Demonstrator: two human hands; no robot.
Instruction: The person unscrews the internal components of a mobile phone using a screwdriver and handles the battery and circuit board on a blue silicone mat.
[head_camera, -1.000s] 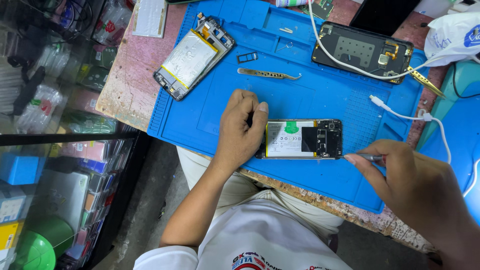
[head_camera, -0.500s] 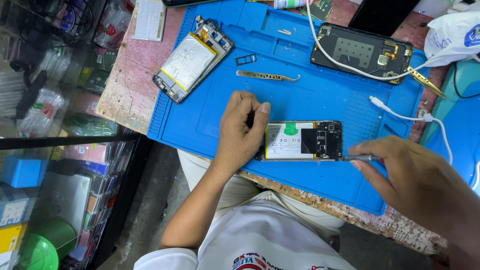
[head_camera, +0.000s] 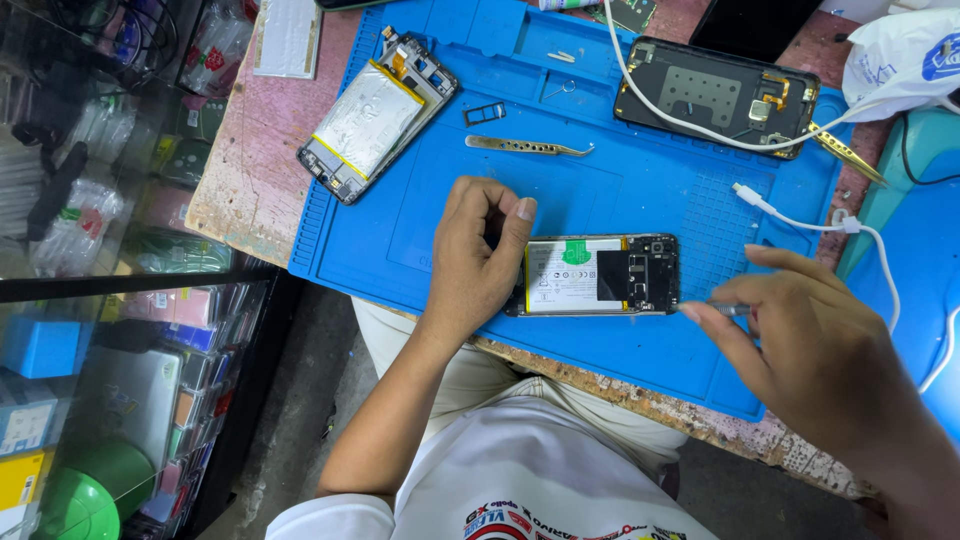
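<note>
Nearest, at the bottom of the frame, sits the person's lap in a white shirt (head_camera: 540, 480), with both forearms rising from it. Right hand (head_camera: 815, 345) fills the lower right, its fingers pinched narrowly around a thin metal tool (head_camera: 728, 310) whose tip meets the right end of the opened phone (head_camera: 598, 275). That phone lies flat at the centre of the frame, near the front edge of the blue work mat (head_camera: 640, 190), its white battery and dark circuit board exposed. Left hand (head_camera: 480, 260) is curled loosely, fingers bent and thumb raised, pressing against the phone's left end to steady it.

Further up the mat lie metal tweezers (head_camera: 528, 147) and a small card tray (head_camera: 484, 113). At upper left a second dismantled phone (head_camera: 378, 117) rests tilted across the mat's corner. At upper right a black back cover (head_camera: 722, 95) lies inner side up, with a white cable (head_camera: 800, 222) crossing it and trailing down the right.
</note>
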